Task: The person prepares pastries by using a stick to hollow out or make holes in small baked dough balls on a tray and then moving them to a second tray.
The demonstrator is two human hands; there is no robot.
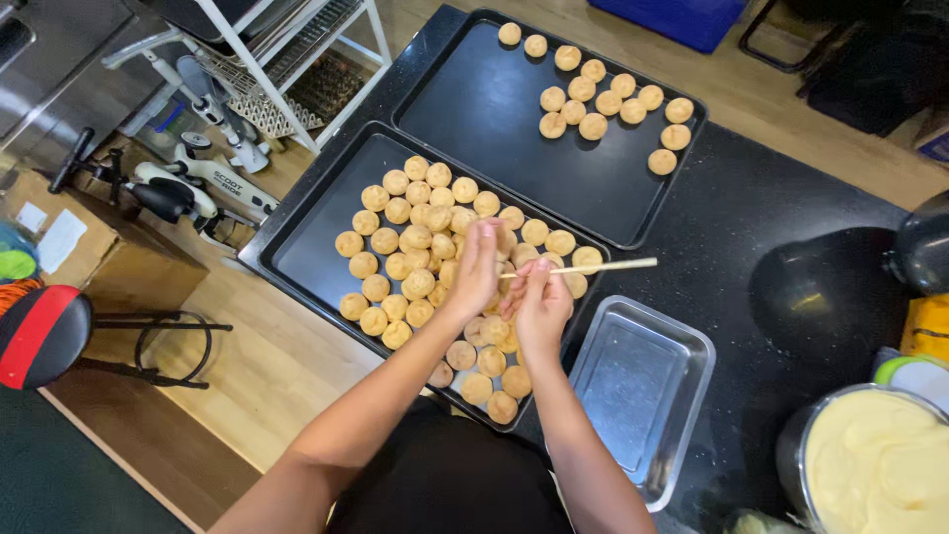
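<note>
The right hand [542,307] pinches a thin pale wooden stick [593,266], its tip toward the left hand [478,267], whose fingers close on a small round golden pastry puff [491,229]. Both hover over the near black baking tray [306,237] crowded with puffs; the far black tray [484,109] holds fewer. Beside them sits an empty rectangular steel pan [643,391] and a steel bowl of pale yellow cream [880,465].

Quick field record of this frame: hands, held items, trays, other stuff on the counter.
left hand: holds a small round golden pastry puff above the near tray
right hand: grips thin wooden stick, tip toward the left hand
near black baking tray: crowded with puffs
far black baking tray: a few puffs along its far edge
empty rectangular steel pan: right of the hands
metal bowl of pale yellow cream: lower right
surface: black counter
</note>
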